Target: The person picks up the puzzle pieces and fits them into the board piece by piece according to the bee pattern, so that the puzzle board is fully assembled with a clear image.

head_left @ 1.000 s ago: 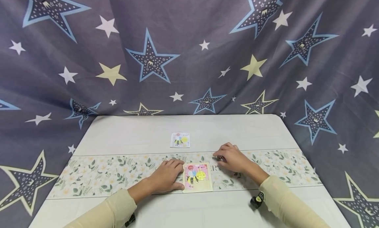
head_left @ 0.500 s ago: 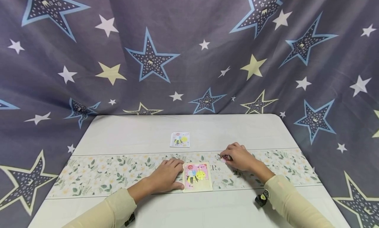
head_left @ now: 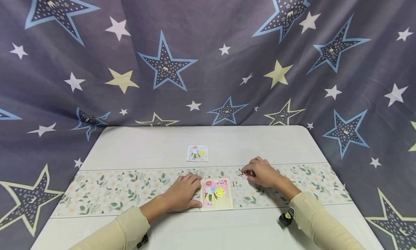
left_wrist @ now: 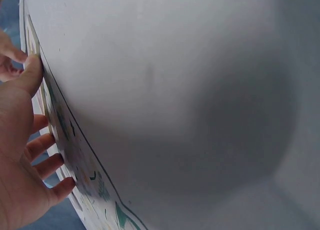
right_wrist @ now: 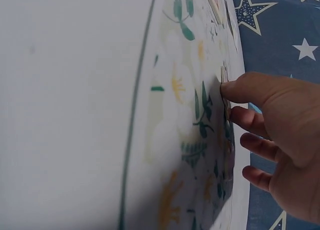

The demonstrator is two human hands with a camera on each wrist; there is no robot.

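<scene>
A square wooden jigsaw puzzle (head_left: 231,203) with a bee picture lies on the table, its lower right part showing bare wood. My left hand (head_left: 183,192) rests along its left side, thumb at the near corner and fingers spread by the far one. In the left wrist view, the thumb (left_wrist: 33,72) touches the puzzle's edge. To the right, my right hand (head_left: 262,172) pinches a pink puzzle piece (head_left: 245,176), mostly hidden under the fingers. The right wrist view has the thumb (right_wrist: 240,88) against a thin piece edge, close over the tablecloth.
A small card (head_left: 197,153) with the same bee picture lies farther back. The white table (head_left: 146,145) carries a floral band (head_left: 130,188) across its middle. A star-patterned curtain (head_left: 208,44) hangs behind it.
My right hand has shifted slightly to the right, away from the puzzle, and a pink piece now shows at its fingertips. The left hand and the puzzle have stayed in place.
</scene>
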